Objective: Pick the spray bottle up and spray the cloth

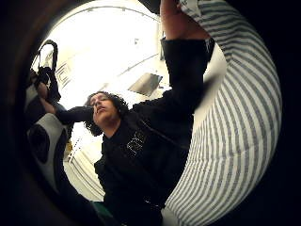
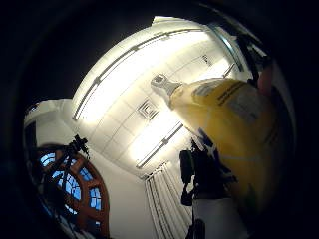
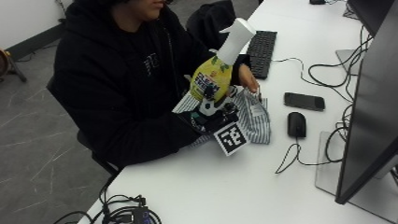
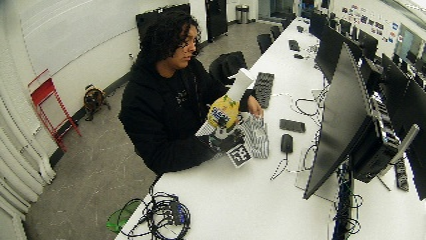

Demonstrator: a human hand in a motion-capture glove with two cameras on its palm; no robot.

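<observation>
Right hand (image 3: 208,114), gloved, is raised above the table's near edge, fingers curled round the lower body of the spray bottle (image 3: 214,77) and holding it off the surface. Bottle stands roughly upright, tilted slightly, white spray head at top, yellow body with a printed label. In the thumb-side palm view the yellow body (image 2: 234,129) fills much of the frame, with the white nozzle against the ceiling, so the bottle sits close in the palm.

Just beyond and below the bottle lies the striped cloth (image 3: 255,119), crumpled on the white table (image 3: 217,186). The bare left hand (image 3: 247,79) rests at the cloth's far edge; whether it pinches the fabric I cannot tell. In the little-finger-side view the cloth (image 1: 235,127) hangs close by the palm.

Handling, as judgement: bottle looks like thin plastic, rigid enough to grip at the body, smooth and possibly slippery; weight depends on fill, which is not visible. The current hold is low on the body, so a shift up toward the neck seems needed for a finger to reach the trigger. Cloth is soft and light, and may shift under the spray unless pinned.

Farther off: mouse (image 3: 296,124), phone (image 3: 304,101), keyboard (image 3: 262,52), monitor (image 3: 367,116).
</observation>
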